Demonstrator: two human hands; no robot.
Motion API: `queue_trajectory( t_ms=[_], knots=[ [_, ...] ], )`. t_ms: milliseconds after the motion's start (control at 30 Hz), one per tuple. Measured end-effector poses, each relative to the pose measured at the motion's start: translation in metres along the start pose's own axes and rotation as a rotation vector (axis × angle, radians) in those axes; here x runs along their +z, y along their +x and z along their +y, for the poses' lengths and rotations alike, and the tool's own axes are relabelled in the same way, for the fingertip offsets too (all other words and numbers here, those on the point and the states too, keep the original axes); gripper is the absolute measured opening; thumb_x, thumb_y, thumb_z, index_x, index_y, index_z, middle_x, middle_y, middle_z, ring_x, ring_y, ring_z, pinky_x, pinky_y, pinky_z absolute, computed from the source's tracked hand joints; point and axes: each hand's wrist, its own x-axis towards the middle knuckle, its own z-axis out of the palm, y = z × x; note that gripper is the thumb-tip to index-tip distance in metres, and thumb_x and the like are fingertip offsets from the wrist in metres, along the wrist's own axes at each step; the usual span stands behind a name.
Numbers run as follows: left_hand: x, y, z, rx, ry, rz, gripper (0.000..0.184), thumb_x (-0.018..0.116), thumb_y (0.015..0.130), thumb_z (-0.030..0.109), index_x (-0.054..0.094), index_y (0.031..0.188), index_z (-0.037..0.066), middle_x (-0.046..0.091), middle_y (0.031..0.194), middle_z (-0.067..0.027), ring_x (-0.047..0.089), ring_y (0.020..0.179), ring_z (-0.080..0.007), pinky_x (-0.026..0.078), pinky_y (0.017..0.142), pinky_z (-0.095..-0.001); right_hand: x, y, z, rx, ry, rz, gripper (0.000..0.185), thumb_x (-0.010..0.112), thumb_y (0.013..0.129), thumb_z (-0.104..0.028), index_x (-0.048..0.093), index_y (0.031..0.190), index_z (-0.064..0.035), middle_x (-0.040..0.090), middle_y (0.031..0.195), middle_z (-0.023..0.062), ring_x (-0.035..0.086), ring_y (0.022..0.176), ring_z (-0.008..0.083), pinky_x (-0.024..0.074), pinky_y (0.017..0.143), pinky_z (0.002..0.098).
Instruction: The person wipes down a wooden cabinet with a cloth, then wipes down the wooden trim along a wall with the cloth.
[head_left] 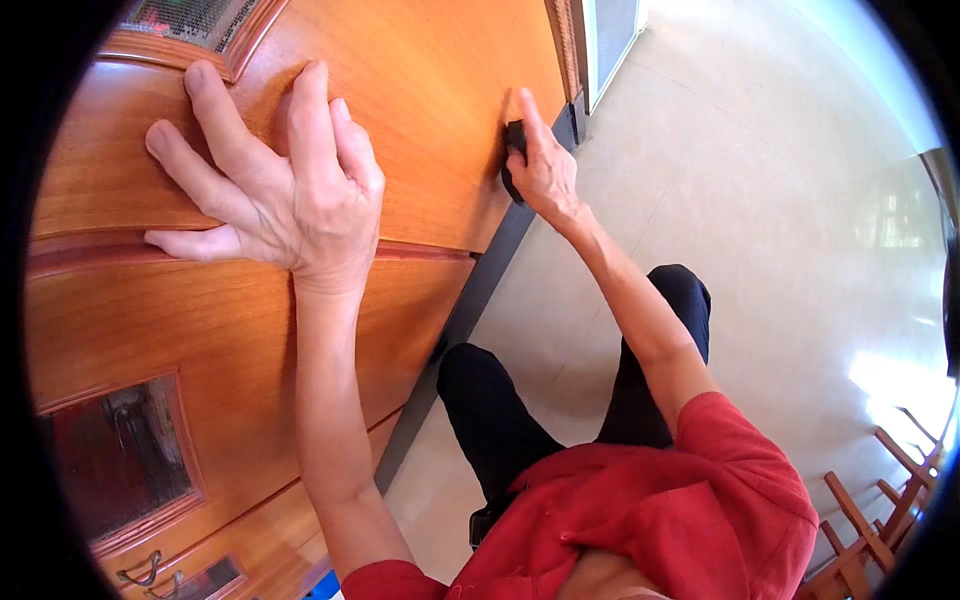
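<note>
- A pale, glossy floor [760,150] fills the right side of the view, with bright light reflected on it near the right edge.
- On the left stands a wooden cabinet [430,100], orange-brown and smooth, with a dark grey base strip [498,250] running between it and the floor.
- A red-brown moulding [420,252] crosses the cabinet front; framed panes sit above and below it, the lower pane [120,455] dark and reflective.
- Metal handles [143,570] show at the lower left, and a bit of something blue [325,587] lies near the bottom edge.
- The left hand [290,190] is spread over the cabinet front, fingers apart and slightly bent, grasping nothing; its thumb lies along the moulding. Whether the palm touches the wood cannot be told.
- The right hand [548,170] grips a black object [514,185], index finger stretched out beyond it.
- The black object is at the cabinet's edge by the base strip, partly hidden by the hand; its exact kind is unclear.
- The person wears a red shirt [640,510] and dark trousers [500,410], knees bent.
- Wooden bars [860,530] of some furniture stand at the lower right.
</note>
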Motion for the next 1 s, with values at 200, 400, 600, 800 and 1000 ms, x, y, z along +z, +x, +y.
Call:
queue_trajectory(
  t_ms=[200,400,600,800,1000],
  knots=[
    [0.000,0.000,0.001,-0.021,-0.003,-0.035,0.014,0.054,0.080,0.036,0.063,0.091,0.033,0.042,0.132,-0.0109,0.026,0.127,-0.0378,-0.009,0.099,-0.0594,-0.002,-0.003,-0.018,-0.110,-0.268,-0.149,0.078,0.051,0.074,-0.002,0.016,0.140,-0.0240,0.050,0.081,0.0197,0.058,0.070,0.0336,0.0471,0.056,0.0425],
    [0.001,0.000,0.000,-0.009,0.028,-0.026,0.015,0.053,0.081,0.037,0.063,0.091,0.032,0.041,0.133,-0.0115,0.027,0.126,-0.0381,-0.010,0.099,-0.0587,0.018,-0.030,0.002,-0.103,-0.166,-0.096,0.071,0.052,0.073,-0.002,0.024,0.136,-0.0183,0.051,0.084,0.0196,0.057,0.073,0.0355,0.0475,0.057,0.0434],
    [-0.001,0.000,-0.001,-0.007,0.009,-0.018,0.014,0.053,0.082,0.036,0.063,0.091,0.032,0.042,0.132,-0.0113,0.027,0.127,-0.0379,-0.009,0.099,-0.0589,-0.022,0.017,-0.016,-0.205,0.247,0.321,0.039,0.059,0.080,-0.007,0.042,0.115,-0.0015,0.055,0.095,0.0178,0.058,0.086,0.0312,0.0470,0.070,0.0362],
    [-0.004,0.005,0.001,-0.009,0.010,-0.027,0.013,0.054,0.081,0.034,0.062,0.091,0.032,0.042,0.132,-0.0113,0.027,0.127,-0.0374,-0.008,0.100,-0.0585,-0.069,0.163,-0.076,-0.606,0.122,0.495,0.044,0.040,0.087,-0.020,0.037,0.126,0.0018,0.031,0.133,0.0222,0.027,0.124,0.0381,0.0204,0.105,0.0408],
    [-0.002,0.005,0.001,-0.012,0.006,0.003,0.014,0.053,0.082,0.034,0.062,0.092,0.032,0.044,0.131,-0.0112,0.028,0.126,-0.0374,-0.008,0.100,-0.0581,-0.010,0.163,0.004,-0.480,0.176,0.616,0.033,0.043,0.087,-0.020,0.045,0.111,0.0021,0.045,0.112,0.0247,0.043,0.104,0.0401,0.0331,0.092,0.0423]
  ],
)
